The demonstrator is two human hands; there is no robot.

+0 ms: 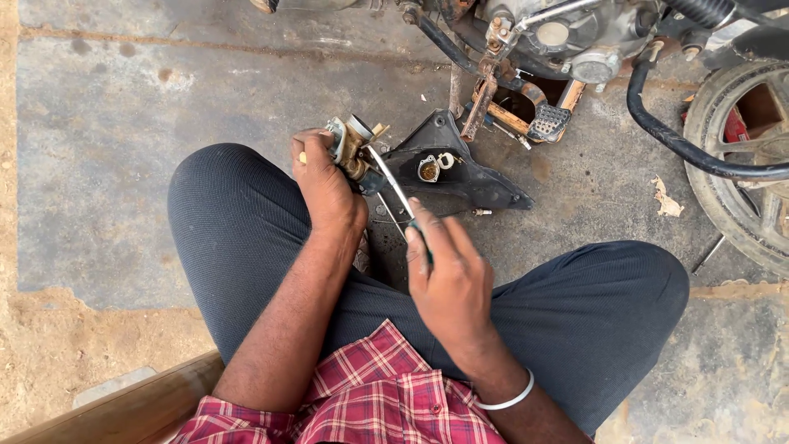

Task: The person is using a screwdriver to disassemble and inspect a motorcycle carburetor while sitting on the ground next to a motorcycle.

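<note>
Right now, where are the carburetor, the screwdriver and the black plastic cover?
carburetor (pixel 352 146), head view, on its brass-coloured body.
screwdriver (pixel 392 182), head view, on the bare metal shaft.
black plastic cover (pixel 477 182), head view, on its flat dark face.

The motorcycle is cut off by the top edge, and its wheel by the right edge. Below the motorcycle, the left hand covers much of the carburettor; the right hand hides the screwdriver handle. Small parts on the black panel are too small to identify.
</note>
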